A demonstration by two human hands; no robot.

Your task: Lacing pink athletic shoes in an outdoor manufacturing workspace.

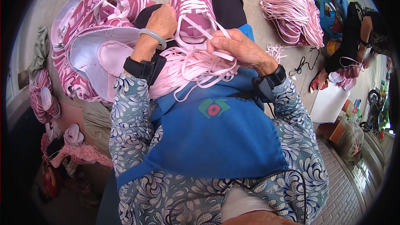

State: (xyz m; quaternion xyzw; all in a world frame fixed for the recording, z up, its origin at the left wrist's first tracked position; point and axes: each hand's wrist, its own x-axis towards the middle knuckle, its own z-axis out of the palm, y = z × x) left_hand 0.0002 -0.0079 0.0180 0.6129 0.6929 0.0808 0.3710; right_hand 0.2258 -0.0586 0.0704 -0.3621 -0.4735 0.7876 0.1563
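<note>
A pink and white shoe upper (191, 14), partly laced with pale laces, rests on my lap between dark trouser legs. My right hand (239, 48) pinches a pale pink shoelace (223, 32) between thumb and fingers, just off the upper's near right edge. That lace runs up to the eyelets. Against the upper's left side, my left hand (163, 21) is closed with bent fingers; its fingertips are turned away, so what they hold is hidden. Under both hands a loose bundle of pink laces (196, 64) lies on my blue apron (216, 137).
Stacked pink uppers (77, 46) crowd my left side, one with its white lining (85, 58) facing up. At the far right lies a large pile of pink laces (289, 10). A co-worker (354, 37) sits beyond it near blue chairs (331, 10). A black cord (304, 62) lies on the floor.
</note>
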